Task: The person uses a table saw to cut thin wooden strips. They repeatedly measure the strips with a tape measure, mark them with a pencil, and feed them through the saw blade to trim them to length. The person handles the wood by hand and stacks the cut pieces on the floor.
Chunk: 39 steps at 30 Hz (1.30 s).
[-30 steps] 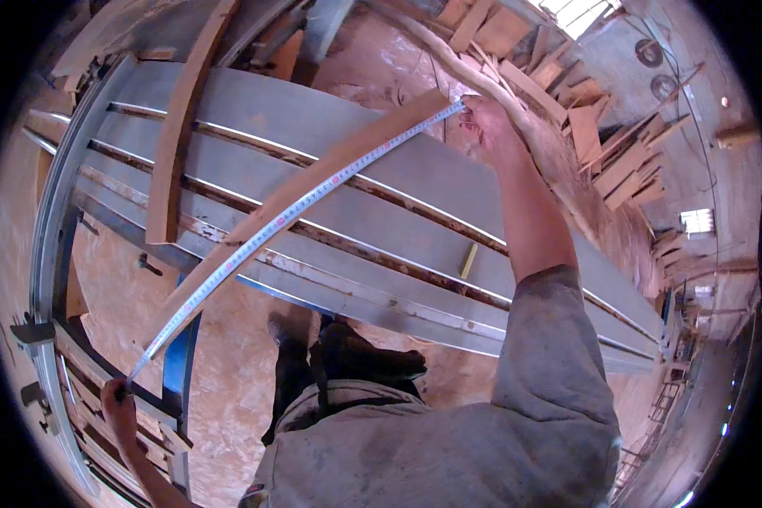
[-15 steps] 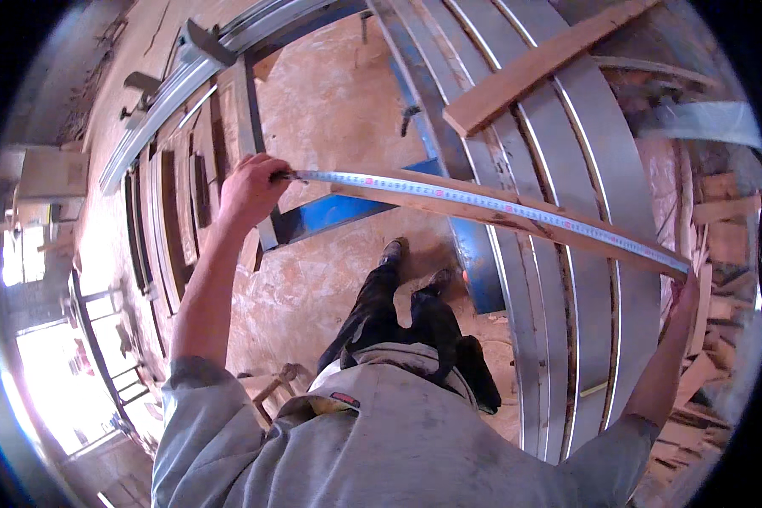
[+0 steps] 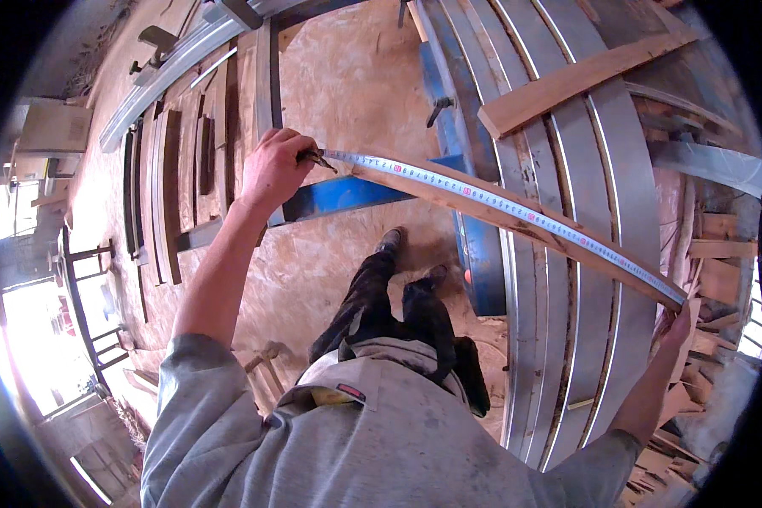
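My left hand (image 3: 278, 168) is closed on the end of a tape measure, and a small dark piece sticks out from its fingers. The white measuring tape (image 3: 499, 201) stretches to the right along a narrow wooden board (image 3: 449, 196). The board's left end stops a little short of my left hand. At the board's far right end my right hand (image 3: 676, 326) is closed round board and tape together; its fingers are partly hidden. The board lies slantwise over a metal machine table (image 3: 597, 305), its left part reaching out past the table's edge.
Another wooden plank (image 3: 584, 85) rests across the table slats. A blue frame bar (image 3: 347, 196) runs to the table at knee height. Dark wooden strips (image 3: 165, 186) stand at the left under a metal rail (image 3: 165, 80). Scrap wood (image 3: 703, 372) is heaped at the right.
My left hand has moved slightly right and up in the view. My right hand and the board's right end sit a little lower, so board and tape slope more steeply.
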Tool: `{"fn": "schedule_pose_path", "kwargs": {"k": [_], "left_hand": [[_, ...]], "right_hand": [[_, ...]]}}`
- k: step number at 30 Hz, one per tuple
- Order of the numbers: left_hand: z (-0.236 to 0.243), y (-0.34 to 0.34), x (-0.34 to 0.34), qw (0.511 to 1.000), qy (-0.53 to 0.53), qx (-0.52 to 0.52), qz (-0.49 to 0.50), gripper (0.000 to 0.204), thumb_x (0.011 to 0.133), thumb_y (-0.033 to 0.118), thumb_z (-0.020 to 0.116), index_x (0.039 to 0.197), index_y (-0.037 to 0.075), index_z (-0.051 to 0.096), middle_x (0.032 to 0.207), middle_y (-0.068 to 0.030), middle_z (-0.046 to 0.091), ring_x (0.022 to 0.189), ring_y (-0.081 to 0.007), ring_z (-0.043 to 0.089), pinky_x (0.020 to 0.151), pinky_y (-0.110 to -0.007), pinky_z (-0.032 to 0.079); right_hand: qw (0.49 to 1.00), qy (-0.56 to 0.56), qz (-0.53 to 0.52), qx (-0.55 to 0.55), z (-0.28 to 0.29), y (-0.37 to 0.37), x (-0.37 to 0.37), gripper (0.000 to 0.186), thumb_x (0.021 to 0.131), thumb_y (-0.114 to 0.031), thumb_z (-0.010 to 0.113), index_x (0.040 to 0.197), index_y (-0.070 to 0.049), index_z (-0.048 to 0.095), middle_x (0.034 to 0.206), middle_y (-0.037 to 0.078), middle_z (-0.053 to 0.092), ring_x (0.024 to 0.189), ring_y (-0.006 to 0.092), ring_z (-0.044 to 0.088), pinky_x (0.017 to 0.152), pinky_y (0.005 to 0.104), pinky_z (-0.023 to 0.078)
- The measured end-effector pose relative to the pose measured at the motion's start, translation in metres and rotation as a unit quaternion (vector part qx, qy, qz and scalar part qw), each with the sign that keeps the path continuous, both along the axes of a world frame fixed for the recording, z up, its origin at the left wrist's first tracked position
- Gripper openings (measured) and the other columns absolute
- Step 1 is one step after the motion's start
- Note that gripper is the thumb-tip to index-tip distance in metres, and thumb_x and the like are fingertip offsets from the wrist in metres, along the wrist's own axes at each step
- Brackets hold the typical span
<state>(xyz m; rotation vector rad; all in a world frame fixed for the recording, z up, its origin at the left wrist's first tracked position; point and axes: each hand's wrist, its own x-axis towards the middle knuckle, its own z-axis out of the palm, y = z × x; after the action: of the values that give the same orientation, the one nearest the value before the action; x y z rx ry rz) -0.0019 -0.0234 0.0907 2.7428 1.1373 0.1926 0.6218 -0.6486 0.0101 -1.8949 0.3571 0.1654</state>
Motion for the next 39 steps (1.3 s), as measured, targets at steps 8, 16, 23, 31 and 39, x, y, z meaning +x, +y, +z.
{"fn": "schedule_pose_path", "kwargs": {"k": [8,16,23,31,39], "left_hand": [[-0.003,0.000,-0.004,1.000,-0.018,0.025,-0.006,0.015,0.080,0.020,0.071,0.094,0.014,0.072,0.097,-0.0010,0.066,0.100,-0.0240,0.059,0.080,-0.038,0.053],[-0.003,-0.002,-0.003,1.000,-0.017,0.018,0.008,0.015,0.079,0.018,0.071,0.094,0.015,0.072,0.098,-0.0011,0.066,0.102,-0.0238,0.059,0.081,-0.038,0.053],[-0.005,-0.003,-0.001,1.000,-0.018,0.017,0.010,0.015,0.079,0.017,0.071,0.094,0.014,0.072,0.098,-0.0018,0.066,0.102,-0.0239,0.059,0.082,-0.037,0.052],[-0.001,-0.010,-0.003,1.000,-0.008,0.023,0.019,0.018,0.080,0.018,0.068,0.097,0.015,0.072,0.097,-0.0029,0.066,0.103,-0.0253,0.059,0.084,-0.038,0.052],[0.043,-0.069,0.002,0.989,0.019,-0.133,-0.061,0.032,0.082,0.031,0.068,0.112,0.019,0.066,0.093,-0.0087,0.067,0.097,-0.0299,0.064,0.078,-0.043,0.055]], "right_hand": [[0.998,-0.007,0.050,0.039,0.000,-0.005,0.000,0.039,0.098,-0.038,0.054,0.120,-0.007,0.060,0.100,0.004,0.064,0.077,0.0129,0.062,0.060,0.0248,0.051],[0.997,0.040,0.046,0.039,-0.008,-0.027,0.021,0.040,0.097,-0.040,0.055,0.126,-0.013,0.058,0.109,0.004,0.063,0.086,0.0164,0.062,0.070,0.0286,0.053],[0.995,0.055,0.065,0.055,-0.010,-0.041,0.029,0.041,0.095,-0.043,0.056,0.125,-0.015,0.057,0.109,0.001,0.062,0.092,0.0155,0.061,0.071,0.0291,0.052],[0.996,0.065,0.039,0.036,-0.006,-0.016,0.026,0.041,0.093,-0.044,0.059,0.123,-0.016,0.058,0.108,-0.001,0.062,0.096,0.0151,0.059,0.082,0.0300,0.049],[0.957,-0.001,0.175,0.230,0.033,-0.104,0.024,0.044,0.101,-0.037,0.046,0.128,-0.005,0.055,0.117,0.009,0.063,0.106,0.0199,0.059,0.096,0.0366,0.044]]}}
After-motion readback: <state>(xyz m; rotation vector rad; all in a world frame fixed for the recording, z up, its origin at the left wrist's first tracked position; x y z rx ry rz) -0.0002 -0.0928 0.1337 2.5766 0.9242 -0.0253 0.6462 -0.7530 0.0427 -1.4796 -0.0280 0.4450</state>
